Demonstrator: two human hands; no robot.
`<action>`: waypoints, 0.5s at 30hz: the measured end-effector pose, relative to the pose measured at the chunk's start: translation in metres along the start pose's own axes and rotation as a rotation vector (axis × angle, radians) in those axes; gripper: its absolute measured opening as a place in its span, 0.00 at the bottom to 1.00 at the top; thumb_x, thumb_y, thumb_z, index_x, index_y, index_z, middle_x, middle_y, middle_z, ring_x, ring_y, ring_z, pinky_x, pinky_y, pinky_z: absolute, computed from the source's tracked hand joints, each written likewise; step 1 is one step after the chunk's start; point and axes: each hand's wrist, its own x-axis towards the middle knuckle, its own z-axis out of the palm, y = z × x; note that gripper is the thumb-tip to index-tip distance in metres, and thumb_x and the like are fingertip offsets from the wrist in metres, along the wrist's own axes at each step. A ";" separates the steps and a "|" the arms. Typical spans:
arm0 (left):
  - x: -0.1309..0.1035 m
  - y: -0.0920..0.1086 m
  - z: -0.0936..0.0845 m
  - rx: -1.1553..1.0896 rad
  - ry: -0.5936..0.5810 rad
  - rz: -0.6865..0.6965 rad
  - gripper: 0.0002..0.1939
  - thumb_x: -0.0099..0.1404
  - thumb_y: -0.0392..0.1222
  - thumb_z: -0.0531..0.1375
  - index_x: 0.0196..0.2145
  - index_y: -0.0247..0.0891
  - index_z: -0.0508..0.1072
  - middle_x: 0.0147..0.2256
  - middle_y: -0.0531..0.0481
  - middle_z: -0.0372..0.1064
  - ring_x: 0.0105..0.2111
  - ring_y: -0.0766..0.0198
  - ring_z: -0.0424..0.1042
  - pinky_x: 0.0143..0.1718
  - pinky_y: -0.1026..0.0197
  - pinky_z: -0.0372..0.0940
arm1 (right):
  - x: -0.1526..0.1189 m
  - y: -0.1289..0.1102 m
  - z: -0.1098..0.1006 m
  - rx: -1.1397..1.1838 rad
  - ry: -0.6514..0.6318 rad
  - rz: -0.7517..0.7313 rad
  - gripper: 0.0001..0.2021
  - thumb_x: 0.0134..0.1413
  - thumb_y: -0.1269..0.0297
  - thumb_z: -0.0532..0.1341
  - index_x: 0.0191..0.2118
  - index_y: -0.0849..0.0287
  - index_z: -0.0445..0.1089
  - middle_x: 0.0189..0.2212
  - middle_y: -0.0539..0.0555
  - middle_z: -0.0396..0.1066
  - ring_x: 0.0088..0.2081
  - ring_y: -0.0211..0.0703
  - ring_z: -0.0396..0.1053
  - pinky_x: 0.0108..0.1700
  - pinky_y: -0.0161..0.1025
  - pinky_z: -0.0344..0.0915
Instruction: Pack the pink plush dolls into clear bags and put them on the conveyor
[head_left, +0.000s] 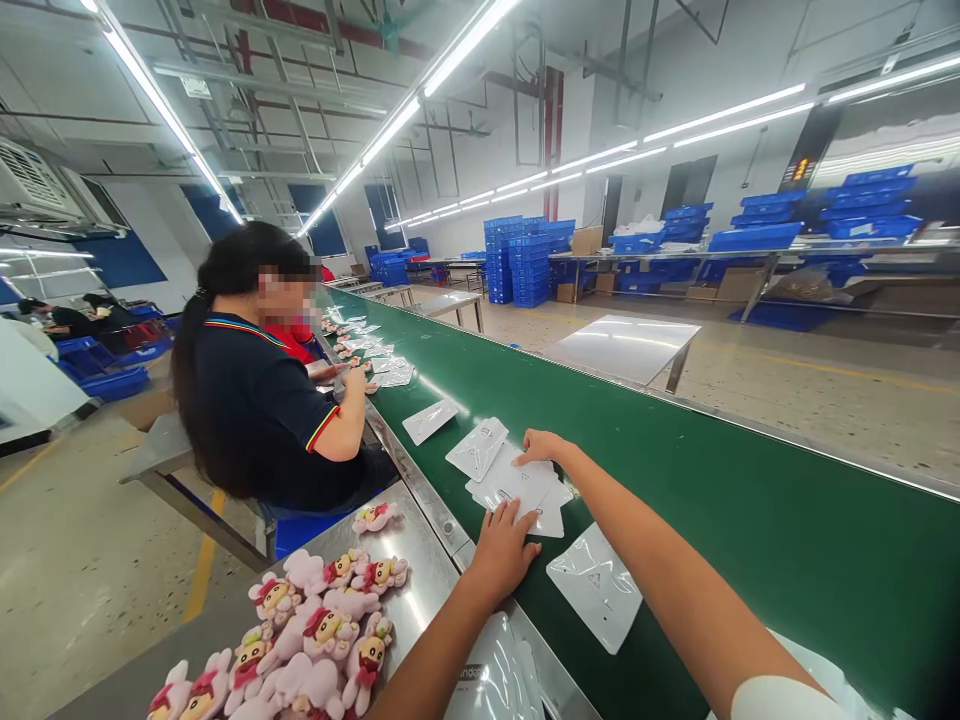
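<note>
My left hand lies with fingers spread on the near edge of a loose pile of white plastic pouches on the green conveyor belt. My right hand is at the far side of the same pile, fingers bent, thumb apart and its tip touching the pouches; no pouch shows inside it. One pouch overlaps the pile's left side. A separate pouch lies flat below my right forearm. Beside my left forearm, pink plush dolls are heaped on the metal table, and more pouches lie partly under the arm.
A co-worker in a dark shirt sits at the left along the belt, hands at more pouches. One pouch lies between us. Across the belt stand a metal table and stacked blue crates.
</note>
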 end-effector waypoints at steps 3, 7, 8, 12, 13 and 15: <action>-0.008 0.001 0.001 -0.036 -0.007 0.037 0.25 0.60 0.43 0.55 0.56 0.47 0.60 0.61 0.45 0.50 0.60 0.50 0.48 0.59 0.45 0.45 | -0.009 0.000 0.000 0.022 -0.040 -0.049 0.31 0.30 0.49 0.68 0.44 0.57 0.64 0.42 0.54 0.68 0.38 0.46 0.67 0.34 0.36 0.60; -0.021 0.002 -0.001 -0.070 -0.009 0.061 0.25 0.59 0.42 0.57 0.55 0.48 0.62 0.60 0.46 0.52 0.60 0.50 0.50 0.59 0.45 0.46 | -0.019 -0.004 -0.001 0.065 -0.116 -0.108 0.20 0.25 0.57 0.70 0.28 0.61 0.66 0.28 0.51 0.68 0.32 0.46 0.67 0.30 0.35 0.58; -0.023 0.002 -0.002 -0.080 -0.009 0.069 0.26 0.58 0.42 0.58 0.55 0.48 0.62 0.60 0.46 0.53 0.59 0.50 0.50 0.58 0.45 0.46 | -0.022 -0.004 -0.002 0.086 -0.128 -0.123 0.19 0.25 0.58 0.70 0.25 0.61 0.66 0.26 0.50 0.67 0.32 0.46 0.67 0.29 0.35 0.58; -0.028 0.004 0.002 -0.155 0.012 0.102 0.26 0.57 0.40 0.60 0.53 0.49 0.64 0.59 0.48 0.56 0.58 0.51 0.53 0.58 0.46 0.48 | -0.041 0.004 -0.001 0.237 -0.196 -0.166 0.19 0.23 0.62 0.70 0.26 0.60 0.66 0.25 0.48 0.67 0.29 0.43 0.67 0.27 0.33 0.60; -0.028 0.004 0.003 -0.193 0.018 0.107 0.26 0.56 0.39 0.60 0.53 0.49 0.65 0.58 0.48 0.56 0.58 0.52 0.54 0.58 0.47 0.48 | -0.048 0.007 -0.001 0.286 -0.210 -0.169 0.19 0.22 0.63 0.70 0.27 0.60 0.66 0.25 0.48 0.68 0.29 0.42 0.68 0.27 0.33 0.61; -0.028 0.005 0.001 -0.329 0.029 0.107 0.24 0.53 0.38 0.62 0.50 0.48 0.68 0.57 0.48 0.59 0.57 0.52 0.55 0.58 0.47 0.47 | -0.065 0.016 0.000 0.391 -0.201 -0.160 0.19 0.22 0.65 0.70 0.28 0.61 0.67 0.26 0.49 0.70 0.29 0.42 0.69 0.27 0.33 0.63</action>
